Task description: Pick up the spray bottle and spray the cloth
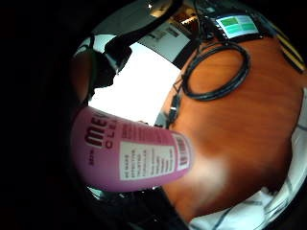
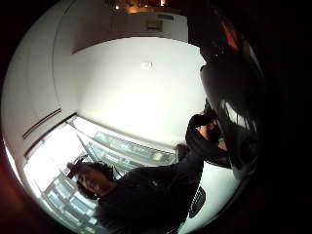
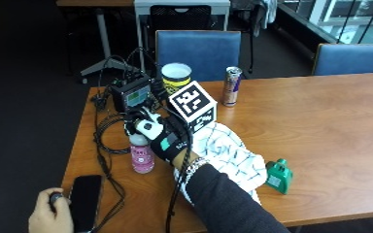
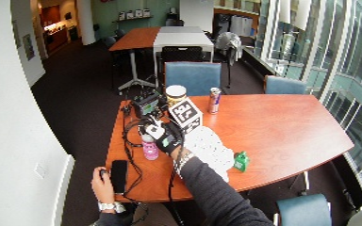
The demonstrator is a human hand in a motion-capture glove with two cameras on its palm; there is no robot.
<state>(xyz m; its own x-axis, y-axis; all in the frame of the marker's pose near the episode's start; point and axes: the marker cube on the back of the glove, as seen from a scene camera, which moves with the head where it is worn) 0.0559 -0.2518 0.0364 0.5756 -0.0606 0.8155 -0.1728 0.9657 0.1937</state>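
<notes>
Pink spray bottle stands on the wooden table, just left of the white patterned cloth. My gloved right hand curls around its top, grasping it. Next I'd lift and aim at the cloth.

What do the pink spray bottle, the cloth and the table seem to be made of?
Spray bottle: probably plastic, smooth and glossy, with a soft highlight and a printed label. Cloth: woven fabric, white with dark lines; it lies in soft folds. Table: wood or wood-look laminate, reddish brown, faintly shiny; which one cannot be told.
</notes>
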